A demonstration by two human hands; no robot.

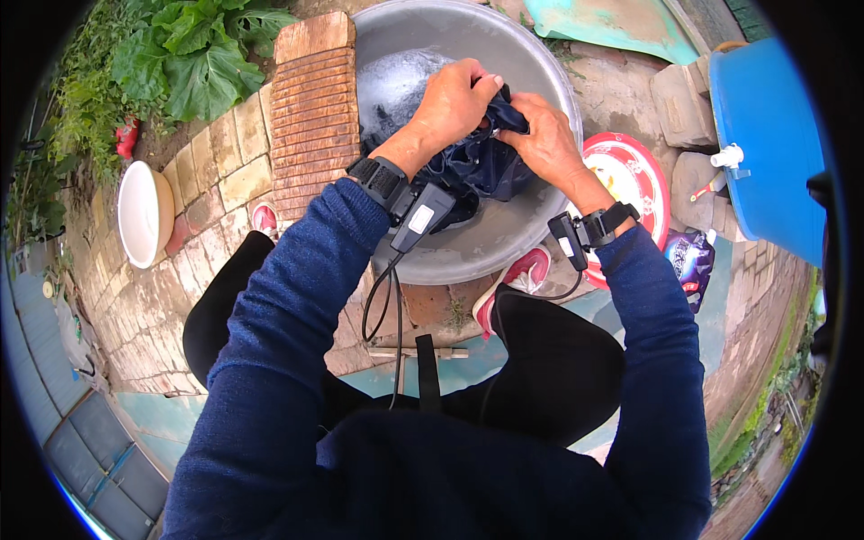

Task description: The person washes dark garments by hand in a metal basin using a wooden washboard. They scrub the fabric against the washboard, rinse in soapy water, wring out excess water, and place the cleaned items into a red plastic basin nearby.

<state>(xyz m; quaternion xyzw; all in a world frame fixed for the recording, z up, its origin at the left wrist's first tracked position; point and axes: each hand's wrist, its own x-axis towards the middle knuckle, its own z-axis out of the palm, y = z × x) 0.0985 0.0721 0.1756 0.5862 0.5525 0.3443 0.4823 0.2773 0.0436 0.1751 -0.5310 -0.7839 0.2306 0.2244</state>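
Note:
Both hands are over a large grey metal basin (520, 251) holding soapy water (405, 71). My left hand (457, 101) grips a bunched part of a wet dark navy garment (472, 165). Close beside it, my right hand (544, 135) pinches the same bunched cloth between thumb and fingers. The rest of the garment hangs below my hands into the basin; its kind cannot be made out. A ridged wooden washboard (314, 115) leans over the basin's left rim, left of my left hand.
Right of the basin stands a red-and-white patterned basin (658, 179), with a purple detergent bag (690, 260) near it. A blue tub (769, 135) with a white tap (727, 156) is farther right. A cream bowl (162, 212) sits on the brick paving (202, 169) at left, near leafy plants (196, 61).

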